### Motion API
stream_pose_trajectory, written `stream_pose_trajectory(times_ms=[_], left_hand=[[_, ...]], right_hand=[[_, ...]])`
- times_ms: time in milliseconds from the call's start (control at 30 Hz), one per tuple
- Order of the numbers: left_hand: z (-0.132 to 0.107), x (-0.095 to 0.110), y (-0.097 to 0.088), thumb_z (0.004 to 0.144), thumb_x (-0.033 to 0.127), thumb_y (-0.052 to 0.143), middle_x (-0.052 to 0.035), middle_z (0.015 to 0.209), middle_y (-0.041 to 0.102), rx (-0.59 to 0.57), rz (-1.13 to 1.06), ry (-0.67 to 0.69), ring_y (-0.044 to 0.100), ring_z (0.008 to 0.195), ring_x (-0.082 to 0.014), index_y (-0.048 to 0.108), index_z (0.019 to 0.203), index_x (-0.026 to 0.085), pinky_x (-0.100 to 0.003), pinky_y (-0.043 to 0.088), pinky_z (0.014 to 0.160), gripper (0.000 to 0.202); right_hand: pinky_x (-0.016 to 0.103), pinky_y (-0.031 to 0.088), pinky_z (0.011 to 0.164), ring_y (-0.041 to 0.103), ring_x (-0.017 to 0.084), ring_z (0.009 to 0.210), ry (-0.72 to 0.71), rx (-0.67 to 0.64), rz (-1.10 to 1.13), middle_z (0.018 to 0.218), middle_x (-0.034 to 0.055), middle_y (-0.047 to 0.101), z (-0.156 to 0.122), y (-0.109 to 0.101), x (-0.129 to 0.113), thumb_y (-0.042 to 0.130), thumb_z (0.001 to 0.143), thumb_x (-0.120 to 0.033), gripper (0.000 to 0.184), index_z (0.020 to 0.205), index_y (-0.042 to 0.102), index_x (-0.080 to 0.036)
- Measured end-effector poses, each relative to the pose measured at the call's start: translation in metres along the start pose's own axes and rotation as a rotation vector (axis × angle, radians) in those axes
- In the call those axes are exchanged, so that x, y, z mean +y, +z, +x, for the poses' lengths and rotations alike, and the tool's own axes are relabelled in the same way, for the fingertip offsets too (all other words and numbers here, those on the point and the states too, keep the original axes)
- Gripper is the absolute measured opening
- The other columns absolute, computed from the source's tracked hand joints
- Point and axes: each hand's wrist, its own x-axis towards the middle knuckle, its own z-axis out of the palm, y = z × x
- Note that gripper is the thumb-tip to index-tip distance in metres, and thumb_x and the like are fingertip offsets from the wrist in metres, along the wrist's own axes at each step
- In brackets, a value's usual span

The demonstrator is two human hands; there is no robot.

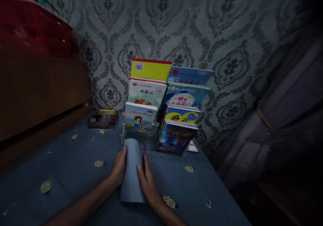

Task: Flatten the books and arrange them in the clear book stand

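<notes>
Our left hand and right hand clasp one unracked book, lower centre; other books stand mid-frame, racked.

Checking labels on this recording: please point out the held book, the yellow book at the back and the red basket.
Held book (131,172): head view, middle of its pale surface.
Yellow book (152,72): head view, cover beside the barcode.
Red basket (47,34): head view, side wall.

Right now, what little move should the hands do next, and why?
I'd maybe lift the pale book slightly toward the lower left of the rack: the left hand and right hand hold it between them just in front, and a dark blue book stands at lower right.
</notes>
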Motion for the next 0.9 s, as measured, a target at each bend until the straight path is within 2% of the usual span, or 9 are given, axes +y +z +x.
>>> stream_pose_trajectory(times_ms=[67, 200, 333, 433, 567, 633, 733, 800, 900], left_hand=[[-0.008, 0.019, 0.014, 0.084, 0.074, 0.050, -0.0137, 0.111, 0.072, 0.047, -0.170, -0.060, 0.067, 0.105, -0.0264, 0.068, 0.109, 0.015, -0.035, 0.052, 0.092, 0.066], [-0.018, 0.043, 0.034, 0.073, 0.076, 0.063, -0.0081, 0.086, 0.072, -0.032, -0.280, -0.016, 0.067, 0.088, -0.0242, 0.071, 0.088, 0.014, -0.031, 0.053, 0.079, 0.065], [-0.012, 0.048, 0.035, 0.072, 0.074, 0.065, -0.0062, 0.088, 0.071, -0.063, -0.265, 0.094, 0.065, 0.088, -0.0219, 0.071, 0.092, 0.015, -0.029, 0.052, 0.080, 0.063], [-0.001, 0.055, 0.028, 0.072, 0.070, 0.068, -0.0084, 0.106, 0.071, -0.159, -0.198, 0.228, 0.064, 0.102, -0.0255, 0.068, 0.113, 0.016, -0.032, 0.050, 0.092, 0.067], [0.011, 0.074, 0.013, 0.070, 0.072, 0.069, -0.0121, 0.128, 0.063, -0.428, -0.032, 0.377, 0.055, 0.122, -0.0332, 0.057, 0.133, 0.017, -0.040, 0.041, 0.106, 0.085], [0.013, 0.085, 0.004, 0.070, 0.075, 0.066, -0.0131, 0.137, 0.057, -0.581, 0.083, 0.391, 0.048, 0.129, -0.0351, 0.052, 0.139, 0.017, -0.042, 0.037, 0.110, 0.091], [0.017, 0.096, -0.009, 0.073, 0.073, 0.065, -0.0137, 0.142, 0.052, -0.775, 0.278, 0.342, 0.045, 0.131, -0.0347, 0.043, 0.145, 0.018, -0.047, 0.034, 0.112, 0.093], [0.021, 0.101, -0.017, 0.076, 0.068, 0.066, -0.0142, 0.143, 0.051, -0.833, 0.373, 0.313, 0.046, 0.131, -0.0338, 0.041, 0.146, 0.018, -0.049, 0.034, 0.112, 0.090], [0.028, 0.110, -0.028, 0.080, 0.058, 0.069, -0.0140, 0.138, 0.055, -0.849, 0.513, 0.295, 0.049, 0.128, -0.0323, 0.046, 0.141, 0.017, -0.047, 0.040, 0.108, 0.077]], right_hand=[[0.047, 0.028, 0.120, 0.028, 0.026, 0.148, 0.070, 0.021, 0.107, 0.159, 0.0102, 0.031, 0.001, -0.001, -0.009, 0.039, 0.096, -0.058, 0.072, 0.154, 0.033, -0.015], [0.046, 0.042, 0.111, 0.047, 0.030, 0.138, 0.200, -0.057, 0.518, 0.147, 0.0126, 0.052, 0.001, -0.006, -0.034, 0.045, 0.091, -0.066, 0.071, 0.140, 0.054, -0.015], [0.043, 0.048, 0.106, 0.051, 0.032, 0.133, 0.213, -0.176, 0.749, 0.137, 0.0136, 0.062, 0.007, -0.016, -0.055, 0.053, 0.082, -0.075, 0.076, 0.126, 0.064, -0.013], [0.042, 0.036, 0.115, 0.042, 0.030, 0.141, 0.021, -0.046, 0.623, 0.148, 0.0096, 0.052, 0.019, -0.025, -0.062, 0.063, 0.077, -0.071, 0.079, 0.136, 0.056, -0.019], [0.043, 0.020, 0.123, 0.025, 0.026, 0.149, -0.349, 0.062, 0.288, 0.162, 0.0081, 0.028, 0.031, -0.032, -0.061, 0.061, 0.084, -0.061, 0.087, 0.155, 0.028, -0.022], [0.044, 0.020, 0.123, 0.022, 0.025, 0.150, -0.429, 0.019, 0.155, 0.164, 0.0087, 0.022, 0.032, -0.034, -0.058, 0.055, 0.090, -0.055, 0.085, 0.158, 0.016, -0.022], [0.045, 0.024, 0.121, 0.025, 0.025, 0.149, -0.437, -0.095, 0.035, 0.164, 0.0117, 0.022, 0.032, -0.039, -0.054, 0.050, 0.094, -0.048, 0.082, 0.159, 0.007, -0.021], [0.047, 0.026, 0.120, 0.029, 0.026, 0.148, -0.445, -0.171, -0.022, 0.162, 0.0137, 0.026, 0.035, -0.047, -0.057, 0.053, 0.094, -0.046, 0.082, 0.158, 0.009, -0.020], [0.049, 0.033, 0.115, 0.038, 0.030, 0.142, -0.472, -0.259, -0.112, 0.155, 0.0150, 0.039, 0.042, -0.069, -0.071, 0.063, 0.088, -0.043, 0.081, 0.154, 0.023, -0.021]])
